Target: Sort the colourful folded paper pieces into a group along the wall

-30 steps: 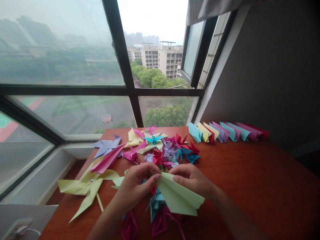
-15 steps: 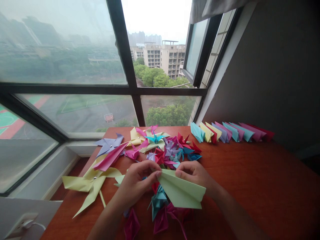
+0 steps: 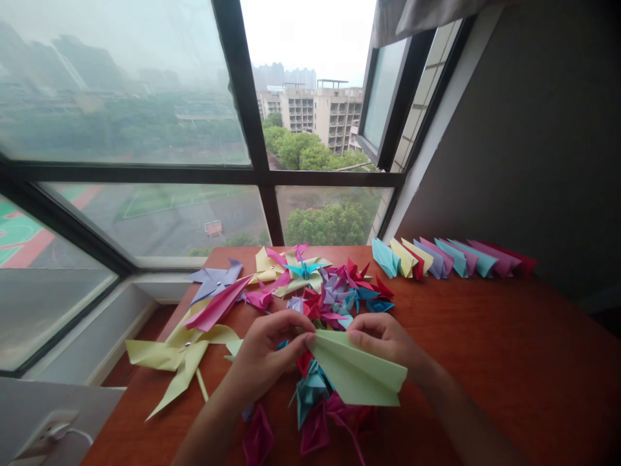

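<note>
A pale green paper airplane is held up above the table between both hands. My left hand pinches its narrow nose between thumb and fingers. On the far edge, my right hand grips the paper, its thumb on top and the other fingers partly hidden behind. Beneath the plane lie a teal paper crane and magenta folded paper pieces. Just beyond the hands is a pile of red, purple and blue paper cranes.
Yellow and lavender pinwheels lie at the left, with a pink paper airplane between them. A row of coloured paper airplanes stands at the back right of the wooden table. An open window pane is beyond.
The view has shifted slightly, so everything sits a little further right. Both hands keep their hold on the green paper airplane, whose tail end has moved slightly to the right.
</note>
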Available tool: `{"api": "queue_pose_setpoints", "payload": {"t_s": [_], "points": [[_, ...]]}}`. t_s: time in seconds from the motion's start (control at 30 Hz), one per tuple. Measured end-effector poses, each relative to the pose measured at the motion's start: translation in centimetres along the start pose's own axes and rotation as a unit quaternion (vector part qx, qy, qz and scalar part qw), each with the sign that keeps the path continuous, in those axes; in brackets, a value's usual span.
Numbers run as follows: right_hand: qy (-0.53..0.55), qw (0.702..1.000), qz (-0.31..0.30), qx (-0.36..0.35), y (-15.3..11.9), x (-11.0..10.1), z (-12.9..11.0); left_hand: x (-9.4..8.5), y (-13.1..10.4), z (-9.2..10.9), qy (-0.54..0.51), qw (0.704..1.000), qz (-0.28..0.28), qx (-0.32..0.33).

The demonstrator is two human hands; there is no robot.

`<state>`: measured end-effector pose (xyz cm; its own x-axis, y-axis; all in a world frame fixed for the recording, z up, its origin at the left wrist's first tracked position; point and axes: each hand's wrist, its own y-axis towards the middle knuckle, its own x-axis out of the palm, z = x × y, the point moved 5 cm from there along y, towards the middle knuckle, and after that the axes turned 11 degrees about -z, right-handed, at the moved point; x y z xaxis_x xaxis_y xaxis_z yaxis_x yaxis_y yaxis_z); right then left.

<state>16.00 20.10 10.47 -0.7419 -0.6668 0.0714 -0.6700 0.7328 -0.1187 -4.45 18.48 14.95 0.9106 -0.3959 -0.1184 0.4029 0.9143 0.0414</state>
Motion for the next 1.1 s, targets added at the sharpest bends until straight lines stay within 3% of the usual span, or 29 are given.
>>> {"api": "queue_pose_setpoints", "payload": {"t_s": [0.13, 0.43, 0.7, 0.9, 1.1], "points": [[-0.019, 1.000, 0.008, -0.013, 0.0, 0.0, -0.2, -0.2, 0.0, -0.3, -0.014, 1.000, 0.012, 0.003], [-0.034, 0.999, 0.006, -0.017, 0.2, -0.1, 0.2, 0.4, -0.2, -0.1, -0.021, 0.999, -0.034, -0.007], [-0.017, 0.999, 0.046, -0.017, 0.0, -0.7, -0.4, -0.2, 0.1, -0.3, -0.053, 0.998, -0.005, -0.025], [-0.017, 0.993, 0.110, -0.046, -0.3, -2.1, -1.0, -1.1, 0.0, -0.2, -0.069, 0.994, 0.074, -0.030], [-0.037, 0.964, 0.198, -0.172, -1.1, -3.8, -1.2, -2.3, -0.3, -0.8, -0.045, 0.986, 0.146, -0.064]]}}
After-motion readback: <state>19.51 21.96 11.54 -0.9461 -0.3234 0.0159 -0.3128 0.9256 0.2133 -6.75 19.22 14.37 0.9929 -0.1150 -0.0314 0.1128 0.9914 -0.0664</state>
